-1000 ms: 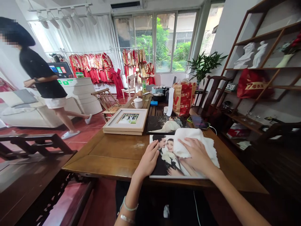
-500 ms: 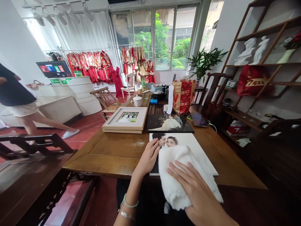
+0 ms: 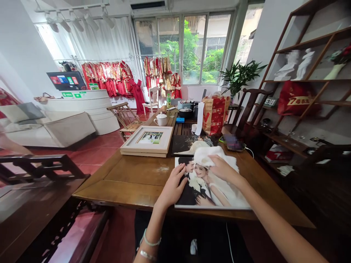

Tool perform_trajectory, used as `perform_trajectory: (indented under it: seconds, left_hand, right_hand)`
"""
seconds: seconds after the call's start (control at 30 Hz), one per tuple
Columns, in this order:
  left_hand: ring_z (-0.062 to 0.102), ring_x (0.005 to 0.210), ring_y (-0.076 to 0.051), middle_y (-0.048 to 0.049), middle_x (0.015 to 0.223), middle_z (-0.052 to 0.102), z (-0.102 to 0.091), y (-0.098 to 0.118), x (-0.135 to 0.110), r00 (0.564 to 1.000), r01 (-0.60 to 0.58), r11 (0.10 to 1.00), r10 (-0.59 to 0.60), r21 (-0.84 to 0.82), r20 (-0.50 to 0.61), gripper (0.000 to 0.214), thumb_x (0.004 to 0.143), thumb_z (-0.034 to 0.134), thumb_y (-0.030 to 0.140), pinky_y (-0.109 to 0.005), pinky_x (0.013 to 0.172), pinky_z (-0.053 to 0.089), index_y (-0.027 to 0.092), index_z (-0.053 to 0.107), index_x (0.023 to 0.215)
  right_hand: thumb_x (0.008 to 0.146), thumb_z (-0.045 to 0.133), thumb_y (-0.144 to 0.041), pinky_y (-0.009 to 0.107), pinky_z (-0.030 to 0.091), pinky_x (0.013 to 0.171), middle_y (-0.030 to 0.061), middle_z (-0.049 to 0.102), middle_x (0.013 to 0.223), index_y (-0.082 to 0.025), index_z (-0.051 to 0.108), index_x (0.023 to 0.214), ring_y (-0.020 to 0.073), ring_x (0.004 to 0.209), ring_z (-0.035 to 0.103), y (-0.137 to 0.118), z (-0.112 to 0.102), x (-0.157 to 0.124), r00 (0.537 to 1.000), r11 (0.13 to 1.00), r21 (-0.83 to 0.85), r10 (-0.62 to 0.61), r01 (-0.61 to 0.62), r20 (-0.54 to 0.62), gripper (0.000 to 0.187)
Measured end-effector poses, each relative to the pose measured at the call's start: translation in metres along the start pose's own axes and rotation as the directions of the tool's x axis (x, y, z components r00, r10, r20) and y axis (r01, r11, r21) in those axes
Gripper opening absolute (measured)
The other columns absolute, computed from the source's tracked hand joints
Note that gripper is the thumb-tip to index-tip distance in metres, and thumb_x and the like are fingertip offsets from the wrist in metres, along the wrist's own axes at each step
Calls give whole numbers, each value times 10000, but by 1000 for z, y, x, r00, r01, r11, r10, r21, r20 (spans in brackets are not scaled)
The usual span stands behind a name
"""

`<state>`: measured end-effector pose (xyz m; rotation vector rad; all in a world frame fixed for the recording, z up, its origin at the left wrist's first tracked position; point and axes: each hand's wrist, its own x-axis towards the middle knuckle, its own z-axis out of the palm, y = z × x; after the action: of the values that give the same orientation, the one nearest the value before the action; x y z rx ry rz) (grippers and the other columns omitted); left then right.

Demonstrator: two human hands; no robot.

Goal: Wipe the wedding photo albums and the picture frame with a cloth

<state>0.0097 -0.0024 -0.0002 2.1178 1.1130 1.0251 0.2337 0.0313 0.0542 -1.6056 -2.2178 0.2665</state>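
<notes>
A large wedding photo print (image 3: 208,190) lies flat at the near edge of the wooden table (image 3: 137,179). My left hand (image 3: 172,186) rests on its left edge, fingers spread flat, pressing it down. My right hand (image 3: 223,168) presses a white cloth (image 3: 205,154) onto the far top edge of the print, fingers bent over the cloth. A second, darker photo print (image 3: 192,144) lies just beyond it.
A framed photo (image 3: 148,140) sits left of the dark print. Farther back stand a white teapot (image 3: 161,118), a red paper bag (image 3: 215,113) and a phone (image 3: 233,143). Dark wooden chairs flank the table, shelves (image 3: 301,91) stand right, red garments (image 3: 115,80) hang behind.
My right hand swept the cloth down to the print's near edge, then back up to its far top edge. The person walking at left has left the view.
</notes>
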Motion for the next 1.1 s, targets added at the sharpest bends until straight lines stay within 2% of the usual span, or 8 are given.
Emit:
perform_trajectory:
  seconds: [0.2, 0.33, 0.43, 0.57, 0.67, 0.77, 0.9, 1.1]
  left_hand:
    - [298, 1363, -237, -106, 1439, 393, 0, -1, 1, 1000, 22, 1000, -22, -2, 4, 428, 893, 458, 252, -482, 1141, 212, 198, 470, 1317]
    - [326, 1343, -240, -105, 1404, 433, 1, -2, 1, 1000, 28, 999, -29, -18, -7, 415, 884, 473, 244, -474, 1135, 229, 202, 496, 1295]
    - [355, 1325, -230, -93, 1400, 442, 1, -3, 1, 1000, 2, 999, -3, -39, -14, 406, 883, 472, 223, -467, 1129, 247, 218, 502, 1288]
    - [333, 1347, -225, -87, 1435, 407, 1, -5, 0, 1000, -18, 998, 17, -63, -25, 415, 887, 460, 205, -475, 1133, 237, 230, 486, 1301]
    - [327, 1353, -226, -94, 1439, 403, 1, -6, 0, 1000, -9, 999, 8, -50, -18, 416, 892, 451, 212, -481, 1135, 231, 225, 478, 1307]
    - [328, 1353, -228, -102, 1438, 402, 2, -5, 0, 1000, 7, 999, -8, -38, -19, 414, 893, 448, 216, -483, 1135, 232, 215, 480, 1305]
    - [326, 1355, -218, -98, 1439, 400, 2, -4, 0, 1000, 0, 999, -1, -40, -19, 415, 897, 443, 220, -474, 1138, 228, 221, 474, 1311]
    - [323, 1356, -224, -95, 1443, 397, 3, -6, 0, 999, -9, 1000, 8, -27, -32, 418, 895, 443, 210, -481, 1136, 233, 221, 477, 1311]
  right_hand:
    - [675, 470, -103, 245, 461, 710, 46, 720, 801, -153, 669, 765, 188, 747, 618, -57, 7, 55, 938, 956, 142, -283, 258, 203, 224]
    - [654, 466, -72, 262, 453, 773, 69, 714, 923, -142, 674, 863, 199, 841, 622, -63, 13, 55, 922, 938, 164, -335, 306, 195, 303]
    - [636, 491, -88, 323, 427, 892, 95, 680, 1074, -149, 664, 995, 243, 1007, 592, -41, 14, 39, 941, 949, 144, -300, 279, 154, 403]
    - [661, 476, -127, 449, 307, 1045, 110, 538, 1320, -171, 571, 1221, 293, 1248, 432, 13, 8, 13, 985, 985, 78, -162, 157, 62, 569]
    - [653, 421, -119, 483, 281, 1068, 88, 507, 1355, -183, 504, 1302, 284, 1282, 398, 50, 2, -4, 997, 997, 39, -71, 72, -13, 658]
    - [605, 417, -109, 507, 272, 1075, 88, 498, 1364, -167, 494, 1316, 295, 1298, 376, 69, -1, -21, 998, 1000, 16, -26, 27, -56, 717]
    - [625, 451, -106, 517, 198, 1106, 18, 427, 1424, -241, 475, 1335, 273, 1349, 289, 54, -1, -57, 992, 992, -41, -121, 121, -15, 723]
    - [712, 451, -95, 515, 134, 1125, -45, 272, 1497, -332, 268, 1437, 237, 1388, 181, -16, -4, -127, 937, 950, -33, -300, 311, 179, 785]
